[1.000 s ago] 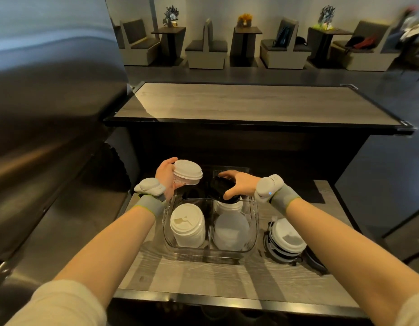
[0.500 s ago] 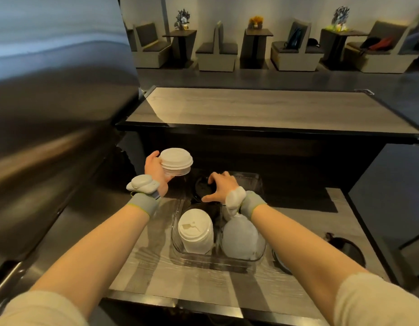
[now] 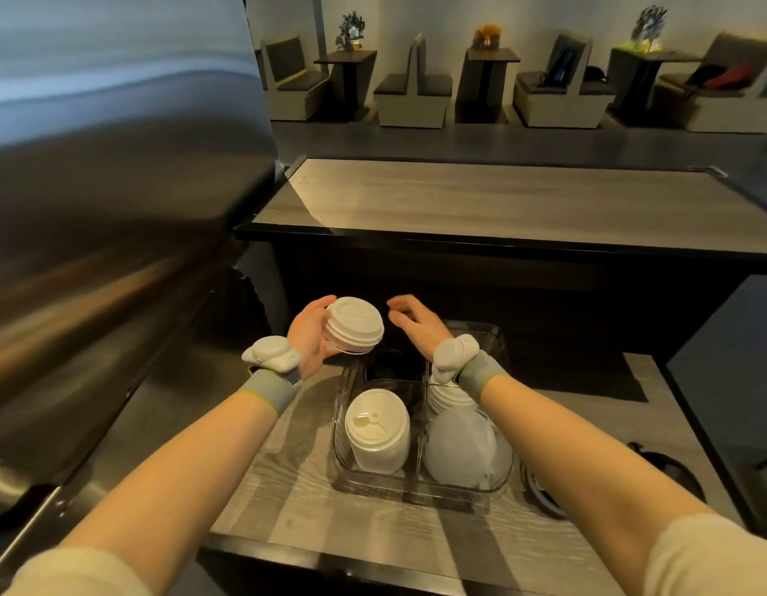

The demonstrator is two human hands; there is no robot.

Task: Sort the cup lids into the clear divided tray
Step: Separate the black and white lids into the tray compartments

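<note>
A clear divided tray (image 3: pixel 343 449) sits on the wooden counter in front of me. Its near left compartment holds a stack of white sip lids (image 3: pixel 377 430). The near right one holds frosted dome lids (image 3: pixel 463 449), and white lids (image 3: pixel 448 400) fill the far right. Black lids (image 3: pixel 390 365) lie in the far left compartment. My left hand (image 3: pixel 308 342) holds a small stack of white lids (image 3: pixel 354 324) above the tray's far left corner. My right hand (image 3: pixel 416 322) hovers beside that stack with its fingers apart, holding nothing.
A large stainless steel appliance (image 3: pixel 106 208) fills the left side. A raised wooden bar top (image 3: pixel 480 200) runs behind the tray. Dark lids (image 3: pixel 541 492) lie right of the tray, partly hidden by my right arm. Café seats stand in the background.
My right hand let go of the black lids in the far left compartment and rose toward the white stack. My left hand kept the white lids and tilted them slightly rightward.
</note>
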